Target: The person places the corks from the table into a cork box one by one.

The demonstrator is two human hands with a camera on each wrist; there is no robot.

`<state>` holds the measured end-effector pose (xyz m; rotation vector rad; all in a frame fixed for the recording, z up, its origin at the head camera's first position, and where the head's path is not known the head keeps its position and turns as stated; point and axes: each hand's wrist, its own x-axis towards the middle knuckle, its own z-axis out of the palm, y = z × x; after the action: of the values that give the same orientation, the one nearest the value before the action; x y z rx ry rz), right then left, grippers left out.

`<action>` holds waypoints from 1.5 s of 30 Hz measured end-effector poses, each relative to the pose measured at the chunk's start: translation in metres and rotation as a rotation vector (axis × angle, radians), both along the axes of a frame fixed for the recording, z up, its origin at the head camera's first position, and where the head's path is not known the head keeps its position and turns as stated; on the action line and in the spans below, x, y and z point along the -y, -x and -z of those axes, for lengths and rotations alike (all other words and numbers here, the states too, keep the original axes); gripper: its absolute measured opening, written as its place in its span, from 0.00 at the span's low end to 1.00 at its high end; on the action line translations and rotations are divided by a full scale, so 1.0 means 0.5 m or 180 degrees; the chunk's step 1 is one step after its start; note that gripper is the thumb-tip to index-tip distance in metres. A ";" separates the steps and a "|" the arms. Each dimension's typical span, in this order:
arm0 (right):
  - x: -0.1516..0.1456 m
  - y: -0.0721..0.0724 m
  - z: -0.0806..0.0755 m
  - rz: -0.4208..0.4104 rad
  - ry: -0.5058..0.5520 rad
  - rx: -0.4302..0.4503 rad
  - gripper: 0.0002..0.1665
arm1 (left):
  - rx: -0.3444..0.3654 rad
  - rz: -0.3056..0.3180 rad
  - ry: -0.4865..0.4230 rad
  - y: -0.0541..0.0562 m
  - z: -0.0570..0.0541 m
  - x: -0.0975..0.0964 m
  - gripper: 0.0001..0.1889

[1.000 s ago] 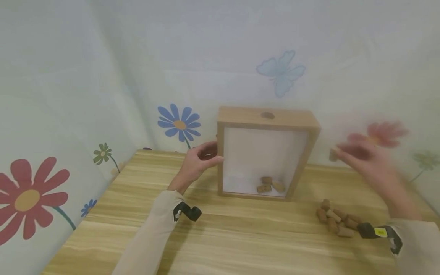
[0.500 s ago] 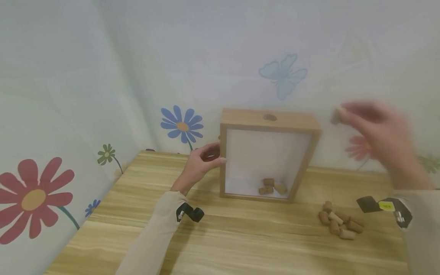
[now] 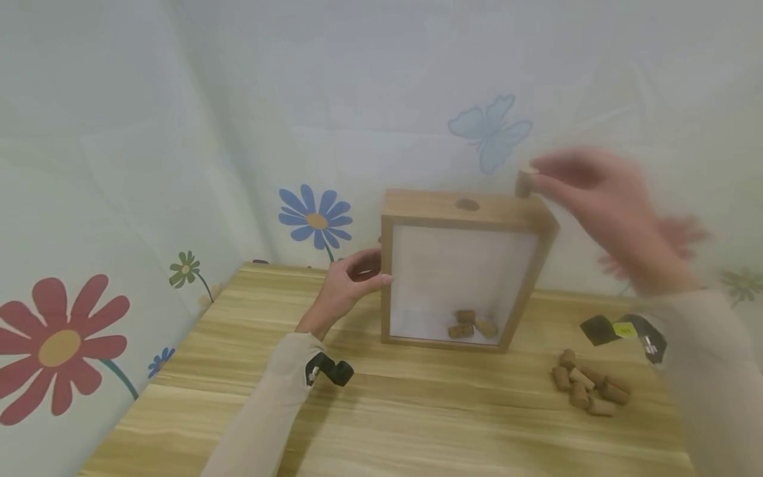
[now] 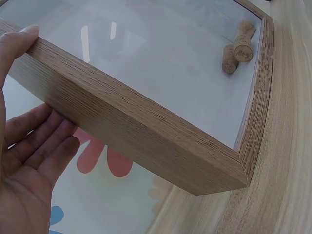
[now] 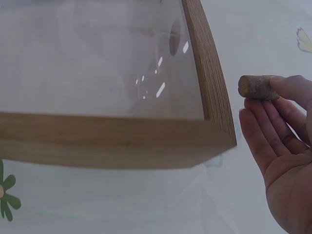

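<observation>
A wooden shadow-box frame (image 3: 389,285) with a clear front stands upright on the table, a round hole (image 3: 467,205) in its top. Inside, at the bottom right, lie a few corks (image 3: 461,330). My left hand (image 3: 352,281) grips the frame's left side; in the left wrist view the thumb (image 4: 22,41) lies on the front edge and the fingers reach the back edge. Between thumb and fingertips, my right hand (image 3: 602,199) pinches a single cork (image 5: 256,87) above the frame's top right corner, to the right of the hole. The right hand is slightly blurred.
A loose pile of several corks (image 3: 601,407) lies on the wood-grain table (image 3: 453,424), right of the frame. Close behind the table hangs a pale cloth (image 3: 369,86) printed with flowers and a butterfly.
My right hand has risen with the cork from beside the frame, then moved left to over its top right corner. The left hand keeps its grip on the frame.
</observation>
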<state>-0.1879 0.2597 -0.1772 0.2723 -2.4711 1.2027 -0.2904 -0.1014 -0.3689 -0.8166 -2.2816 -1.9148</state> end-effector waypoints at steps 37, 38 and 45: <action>0.129 0.082 0.056 -0.0596 -0.0779 -0.1392 0.13 | -0.0054 -0.0038 0.0009 0.005 -0.002 0.006 0.32; 0.129 0.082 0.056 -0.0608 -0.0784 -0.1389 0.13 | -0.0047 -0.0044 0.0016 0.005 -0.002 0.007 0.32; 0.124 0.085 0.059 -0.0601 -0.0848 -0.1403 0.13 | -0.0046 -0.0031 0.0011 0.004 -0.001 0.010 0.33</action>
<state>-0.2304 0.1978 -0.2069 0.7699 -2.2389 0.7690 -0.2924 -0.1065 -0.3683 -0.8155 -2.2770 -1.8952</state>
